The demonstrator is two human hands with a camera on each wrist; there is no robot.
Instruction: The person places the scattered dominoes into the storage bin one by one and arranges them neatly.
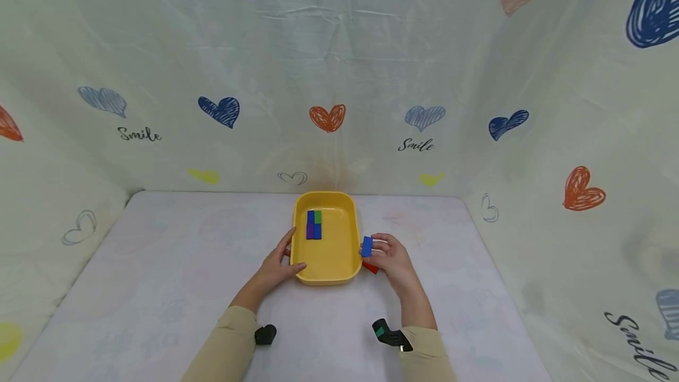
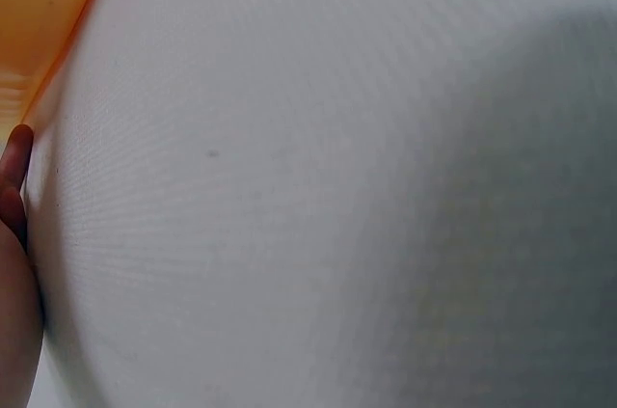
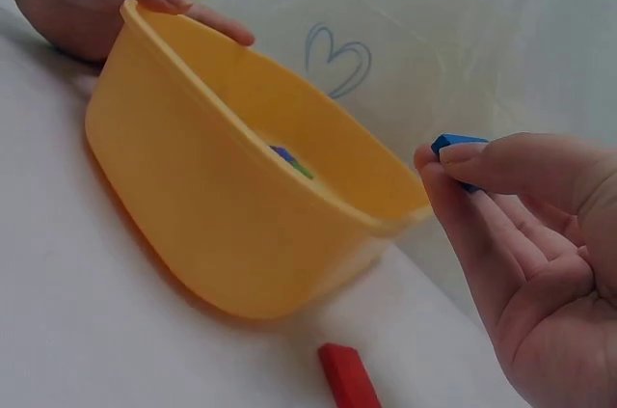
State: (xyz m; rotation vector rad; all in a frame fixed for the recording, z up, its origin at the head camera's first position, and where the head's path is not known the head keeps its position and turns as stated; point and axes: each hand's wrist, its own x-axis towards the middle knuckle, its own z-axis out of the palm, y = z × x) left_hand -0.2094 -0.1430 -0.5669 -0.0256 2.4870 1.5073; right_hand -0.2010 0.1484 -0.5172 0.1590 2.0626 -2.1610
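Note:
A yellow plastic basin (image 1: 331,273) stands on the table. My left hand (image 1: 276,265) holds it by its left side, with the thumb over the rim and fingers along the outer wall. Inside, at the left, several small blocks in blue, green and purple (image 1: 310,232) lie together. Just beyond the basin's right rim, my right hand (image 1: 391,257) pinches a blue block (image 1: 366,246) between thumb and fingertip; the right wrist view shows the block (image 3: 445,143) above the rim's level. Below that hand a red block (image 1: 370,267) rests on the table, partly hidden in the head view.
The pale table (image 1: 159,287) extends to both sides of the basin. Behind it hangs a light curtain (image 1: 371,75) with printed hearts and lettering, which also encloses the left and right sides. The left wrist view shows mostly table surface and a basin edge (image 2: 58,3).

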